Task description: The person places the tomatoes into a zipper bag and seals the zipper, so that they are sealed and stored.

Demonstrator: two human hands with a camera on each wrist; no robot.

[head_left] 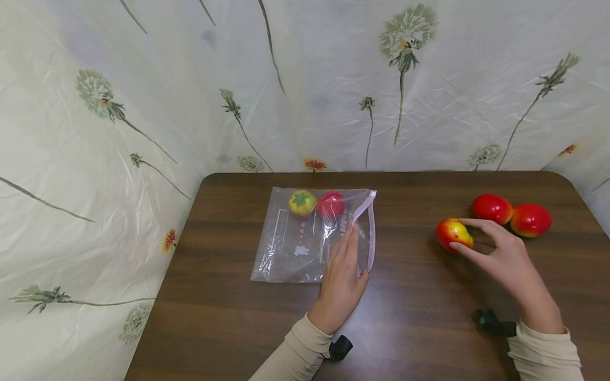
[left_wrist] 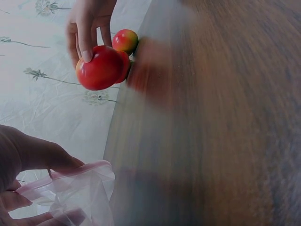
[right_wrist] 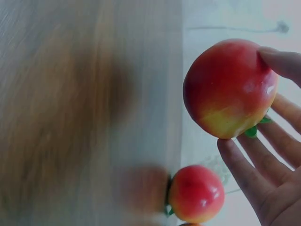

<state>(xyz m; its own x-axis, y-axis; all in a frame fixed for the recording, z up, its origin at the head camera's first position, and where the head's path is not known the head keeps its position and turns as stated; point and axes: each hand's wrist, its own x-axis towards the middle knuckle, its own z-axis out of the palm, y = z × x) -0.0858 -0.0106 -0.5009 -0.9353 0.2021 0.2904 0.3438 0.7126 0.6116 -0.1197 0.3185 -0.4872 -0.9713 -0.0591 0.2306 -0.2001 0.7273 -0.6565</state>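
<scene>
My left hand [head_left: 340, 283] lies over the mouth of a clear plastic zip bag [head_left: 267, 259], holding its pink-edged rim [left_wrist: 89, 169] with the two edges parted. Inside the bag are a yellow-green tomato [head_left: 302, 202] and a red one [head_left: 331, 203]. At the right, my right hand [head_left: 507, 256] grips a glossy red-and-yellow tomato [head_left: 450, 234] between thumb and fingertips. That tomato is above the tabletop in the right wrist view, its green leaves [right_wrist: 254, 131] towards the palm. Two more red tomatoes, one farther left [head_left: 492, 208] and one farther right [head_left: 531, 220], rest behind this hand.
The brown wooden table [head_left: 229, 328] ends at a back edge against a sheet [head_left: 324, 84] printed with dandelions. A black device is strapped at each wrist, the left one [head_left: 340, 348] and the right one [head_left: 493, 323].
</scene>
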